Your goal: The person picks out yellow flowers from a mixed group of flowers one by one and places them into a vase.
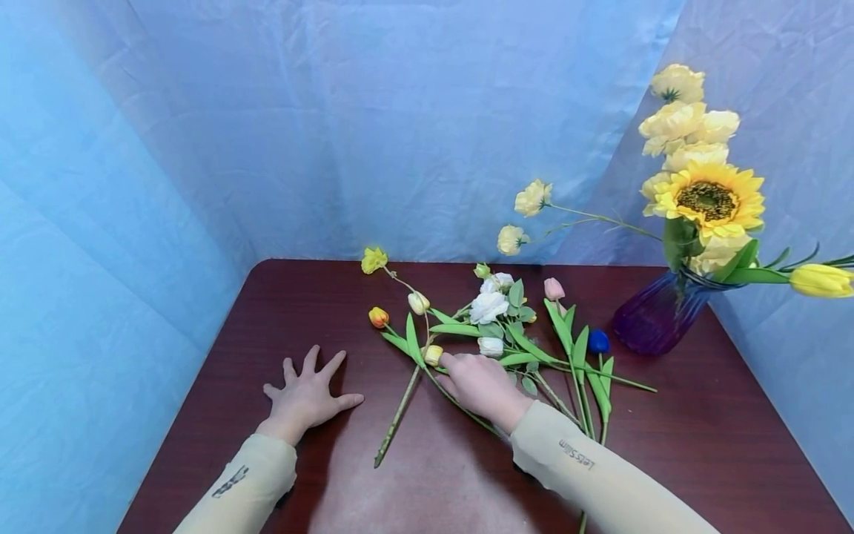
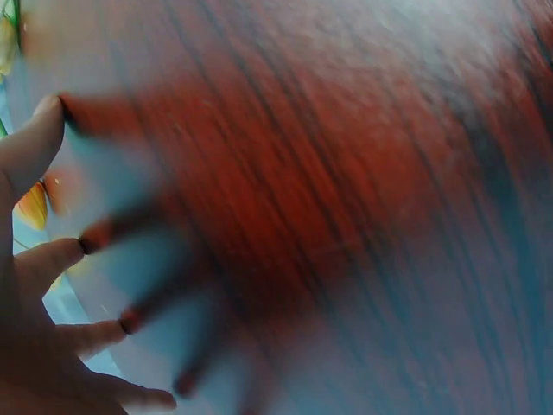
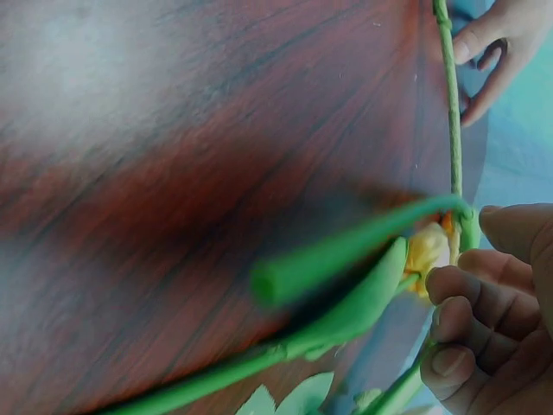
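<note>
My left hand [image 1: 303,400] lies spread on the dark wooden table, its fingers fanned apart; the left wrist view shows the fingertips at the tabletop. My right hand [image 1: 482,386] reaches into the loose flowers and pinches an orange tulip [image 1: 379,317] at its leafy stem. In the right wrist view, that green stem [image 3: 363,242] runs from the thumb and forefinger toward the camera. A yellow tulip [image 1: 434,354] sits right at the fingertips. Beside it, a bare-stemmed yellow flower [image 1: 374,259] lies lengthwise, its thick stem pointing toward the front.
Beyond the right hand lie white roses [image 1: 489,307], a white tulip [image 1: 491,346], pink tulips [image 1: 554,289] and a blue tulip [image 1: 598,341]. A blue-purple glass vase [image 1: 657,315] at back right holds a sunflower [image 1: 710,200], pale yellow blooms and a yellow tulip. Blue cloth [image 1: 400,133] hangs around the table.
</note>
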`<action>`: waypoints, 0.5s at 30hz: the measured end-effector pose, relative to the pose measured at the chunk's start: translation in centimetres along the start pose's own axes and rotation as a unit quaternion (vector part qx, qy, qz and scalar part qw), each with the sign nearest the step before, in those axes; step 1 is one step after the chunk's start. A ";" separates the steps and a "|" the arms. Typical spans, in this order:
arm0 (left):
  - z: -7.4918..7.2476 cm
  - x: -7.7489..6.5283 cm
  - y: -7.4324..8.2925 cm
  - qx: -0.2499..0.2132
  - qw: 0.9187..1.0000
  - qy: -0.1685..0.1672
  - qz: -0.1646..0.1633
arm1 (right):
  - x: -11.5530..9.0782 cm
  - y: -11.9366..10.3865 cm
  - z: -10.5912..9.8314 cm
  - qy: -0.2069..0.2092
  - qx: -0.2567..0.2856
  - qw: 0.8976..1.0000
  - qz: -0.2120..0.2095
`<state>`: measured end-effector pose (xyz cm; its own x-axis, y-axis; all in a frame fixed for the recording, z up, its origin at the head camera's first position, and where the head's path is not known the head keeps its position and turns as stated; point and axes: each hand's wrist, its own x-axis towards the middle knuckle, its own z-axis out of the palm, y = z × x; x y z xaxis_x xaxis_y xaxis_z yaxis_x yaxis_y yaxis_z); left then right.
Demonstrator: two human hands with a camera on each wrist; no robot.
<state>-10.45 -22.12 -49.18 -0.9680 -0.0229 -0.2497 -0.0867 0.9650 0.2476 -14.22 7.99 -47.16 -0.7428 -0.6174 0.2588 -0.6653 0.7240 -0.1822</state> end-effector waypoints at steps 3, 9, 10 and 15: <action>0.1 0.1 -0.2 0.000 1.000 -0.003 0.000 | 0.4 -0.4 0.4 -0.011 0.000 1.000 0.011; 0.3 0.2 -0.2 0.005 1.000 0.001 0.003 | 1.1 -1.0 1.0 -0.039 -0.012 0.999 0.036; 0.3 0.2 -0.3 0.006 1.000 0.001 0.004 | 1.2 -1.1 1.1 -0.042 -0.016 0.998 0.039; 0.5 0.1 -0.4 0.005 1.000 0.002 0.004 | 1.7 -1.4 1.6 -0.037 -0.029 0.998 0.037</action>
<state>-10.42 -22.41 -49.81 -0.9699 -0.0160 -0.2431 -0.0760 0.9679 0.2394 -14.68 5.44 -47.99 -0.7945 -0.5815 0.1748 -0.6049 0.7833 -0.1433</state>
